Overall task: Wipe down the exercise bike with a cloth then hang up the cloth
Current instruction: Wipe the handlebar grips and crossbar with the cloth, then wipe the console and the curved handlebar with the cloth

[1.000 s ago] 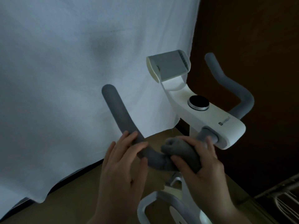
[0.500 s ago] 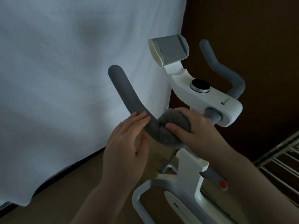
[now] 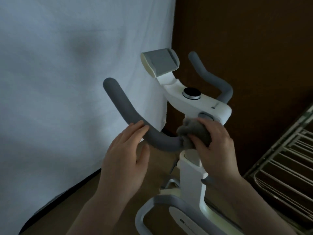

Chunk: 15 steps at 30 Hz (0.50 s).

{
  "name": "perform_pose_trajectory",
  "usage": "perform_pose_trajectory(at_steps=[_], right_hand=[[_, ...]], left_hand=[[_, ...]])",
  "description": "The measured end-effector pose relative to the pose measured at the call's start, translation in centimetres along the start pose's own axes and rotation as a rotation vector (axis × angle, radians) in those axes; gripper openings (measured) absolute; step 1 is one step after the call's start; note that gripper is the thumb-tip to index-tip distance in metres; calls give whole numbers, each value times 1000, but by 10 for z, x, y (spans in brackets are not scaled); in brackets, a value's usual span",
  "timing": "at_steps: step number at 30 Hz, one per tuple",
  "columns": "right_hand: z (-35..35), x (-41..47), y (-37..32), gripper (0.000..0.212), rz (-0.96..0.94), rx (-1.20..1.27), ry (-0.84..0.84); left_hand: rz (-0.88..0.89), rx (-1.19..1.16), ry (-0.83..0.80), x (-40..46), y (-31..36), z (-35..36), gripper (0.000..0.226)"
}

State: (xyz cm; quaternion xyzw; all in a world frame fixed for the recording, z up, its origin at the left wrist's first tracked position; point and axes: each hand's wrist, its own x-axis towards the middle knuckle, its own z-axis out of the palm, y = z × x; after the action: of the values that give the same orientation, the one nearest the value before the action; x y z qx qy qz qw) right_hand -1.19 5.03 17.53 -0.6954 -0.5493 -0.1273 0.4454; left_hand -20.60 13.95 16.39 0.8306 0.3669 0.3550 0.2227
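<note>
grey foam covers the left bar [image 3: 128, 114] of the bike [image 3: 194, 102], and the cloth [image 3: 194, 131], grey too and bunched into a wad, sits at its inner end, just at 7 o'clock from the white console. the right hand [image 3: 215, 143] grips the cloth, fingers curled over the top and thumb under, pressing it round the bar where it meets the stem. the left hand [image 3: 125, 153] is flat and relaxed, fingertips resting on the bar at about 9 o'clock from the cloth, thumb loose below; it steadies, it does not clamp.

likely step: wiping the left bar, with most of the bike untouched as far as i can judge, and the hanging not yet begun.

risks from here. the wad is small and balled, so only a patch of it meets the foam; a stroke outward toward 10 o'clock could skip the underside. foam drags on fabric, so the cloth may roll out of the grip or snag. the left fingertips lie in the cloth's path and would block a full pass. a hard push could swing the bars toward the white sheet [image 3: 67, 82] hanging behind. the rack [image 3: 279, 167] at 4 o'clock is near the right elbow and could be knocked.
</note>
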Motion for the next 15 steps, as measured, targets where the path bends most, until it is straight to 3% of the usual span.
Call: perform_pose_trajectory(at_steps=[2, 7, 10, 15], right_hand=[[1, -8, 1, 36, 77, -4, 62], [6, -13, -1, 36, -12, -62, -30], [-3, -10, 16, 37, 27, -104, 64], [-10, -16, 35, 46, 122, -74, 231]], left_hand=[[22, 7, 5, 0, 8, 5, 44], [144, 42, -61, 2, 32, 28, 39], [187, 90, -76, 4, 41, 36, 45], [148, 152, -103, 18, 61, 46, 33]])
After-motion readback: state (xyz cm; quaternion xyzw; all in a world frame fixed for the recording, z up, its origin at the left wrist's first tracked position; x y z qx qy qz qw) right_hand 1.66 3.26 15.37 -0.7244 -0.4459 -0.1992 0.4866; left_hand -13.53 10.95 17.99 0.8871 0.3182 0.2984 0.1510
